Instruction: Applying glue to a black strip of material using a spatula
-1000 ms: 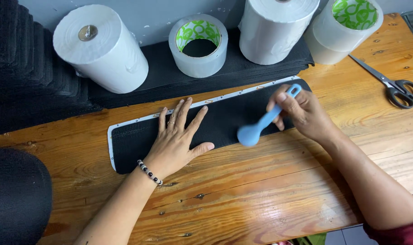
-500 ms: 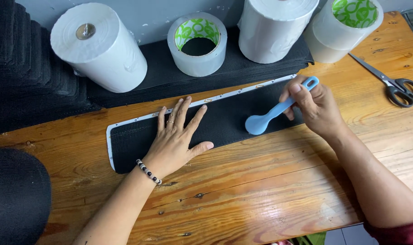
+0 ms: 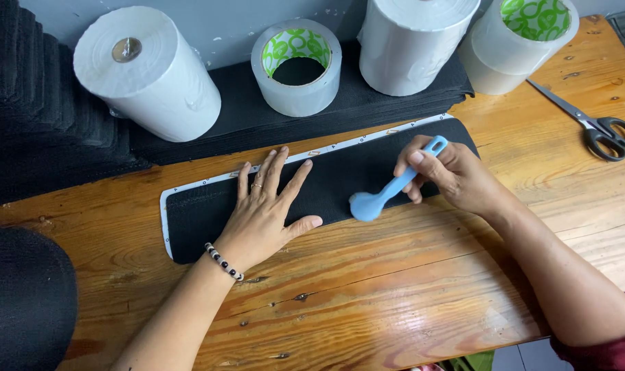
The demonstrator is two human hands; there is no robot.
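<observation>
The left hand (image 3: 263,213) lies flat, fingers spread, holding nothing, pressing down the long black fabric strip with a white backing border (image 3: 340,175) that lies across the middle of the wooden desk (image 3: 395,295); the right hand (image 3: 450,175) is closed round the handle of a light-blue plastic spoon-shaped rubbing tool (image 3: 388,192), its round head resting at the strip's near edge, just right of the left thumb. To do this rubbing well, I judge the flat palm should stay close to the tool head so the strip cannot creep; strokes should run along the strip's length with even pressure, reaching the near edge and the rounded ends where lifting seems likeliest. Room is tight behind: two white paper rolls (image 3: 148,72), a clear tape roll with a green-patterned core (image 3: 297,65) and another at the far right stand on stacked black sheets (image 3: 367,103) just beyond the white border; black-handled scissors (image 3: 594,124) lie well apart to the right; the near desk offers free room up to its front edge.
</observation>
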